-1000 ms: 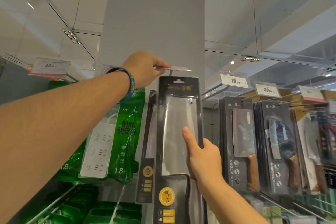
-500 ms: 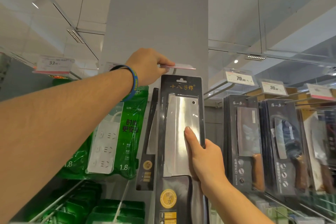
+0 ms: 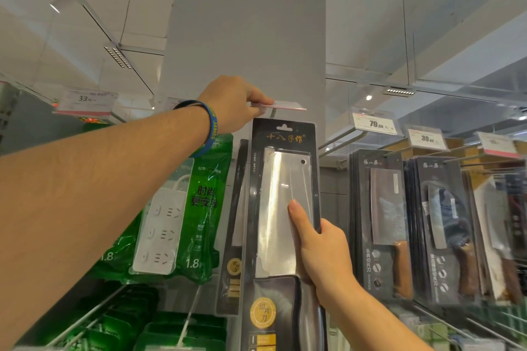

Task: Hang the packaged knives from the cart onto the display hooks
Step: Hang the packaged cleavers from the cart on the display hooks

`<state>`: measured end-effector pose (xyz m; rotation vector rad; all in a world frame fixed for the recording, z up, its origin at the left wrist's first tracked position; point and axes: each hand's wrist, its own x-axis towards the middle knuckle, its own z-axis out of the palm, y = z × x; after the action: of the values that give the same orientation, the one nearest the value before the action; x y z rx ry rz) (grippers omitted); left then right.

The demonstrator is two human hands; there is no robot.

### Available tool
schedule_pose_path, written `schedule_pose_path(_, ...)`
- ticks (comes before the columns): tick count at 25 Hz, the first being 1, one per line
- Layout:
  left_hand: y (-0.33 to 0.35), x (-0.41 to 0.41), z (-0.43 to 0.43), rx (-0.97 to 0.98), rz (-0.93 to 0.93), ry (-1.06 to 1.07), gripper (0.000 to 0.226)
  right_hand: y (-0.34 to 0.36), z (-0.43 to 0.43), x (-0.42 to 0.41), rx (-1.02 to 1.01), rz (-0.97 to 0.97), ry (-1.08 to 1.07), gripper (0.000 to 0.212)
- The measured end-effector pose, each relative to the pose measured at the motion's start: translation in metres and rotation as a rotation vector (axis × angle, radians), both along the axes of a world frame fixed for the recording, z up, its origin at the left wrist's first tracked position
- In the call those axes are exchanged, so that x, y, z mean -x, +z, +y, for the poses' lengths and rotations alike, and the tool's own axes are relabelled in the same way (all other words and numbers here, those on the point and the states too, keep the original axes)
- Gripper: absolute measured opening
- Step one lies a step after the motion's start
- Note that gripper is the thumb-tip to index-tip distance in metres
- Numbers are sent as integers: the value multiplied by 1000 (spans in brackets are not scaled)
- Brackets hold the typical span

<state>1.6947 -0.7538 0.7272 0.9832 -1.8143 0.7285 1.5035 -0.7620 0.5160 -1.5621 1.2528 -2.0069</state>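
A tall black blister pack with a steel cleaver [image 3: 281, 208] stands upright in front of me, its hang hole just below a display hook [image 3: 273, 113]. My right hand [image 3: 319, 248] grips the pack's right edge, thumb flat on the blade window. My left hand [image 3: 232, 104], with a blue wristband, pinches the price tag flap [image 3: 285, 107] at the hook's tip and holds it lifted flat. Another black knife pack [image 3: 236, 225] hangs behind on the same hook.
Green power strip packs [image 3: 182, 214] hang to the left, more lie on hooks below. To the right hang rows of knife packs [image 3: 382, 219] under price tags [image 3: 373, 124]. A grey pillar [image 3: 248, 37] rises behind the hook.
The cleaver pack has risen a little toward the hook and now faces me squarely. My left hand still holds the tag flap up.
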Motion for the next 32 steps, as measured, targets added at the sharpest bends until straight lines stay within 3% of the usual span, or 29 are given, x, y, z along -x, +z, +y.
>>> schedule_pose_path(5, 0, 1, 5, -19, -14, 21, 25, -33, 2, -3, -104, 251, -146, 72)
schedule_pose_path(11, 4, -2, 2, 0, -18, 1, 29, 11, 4, 6, 150, 102, -183, 72)
schedule_pose_path(19, 4, -2, 1, 20, -20, 11, 25, -5, 3, -13, -76, 413, -106, 88)
schedule_pose_path(24, 3, -3, -2, 28, -25, 17, 26, 3, 12, -2, 77, 101, -137, 79)
schedule_pose_path(32, 3, -2, -1, 43, -29, 22, 27, 17, 3, 3, 11, 143, -97, 82)
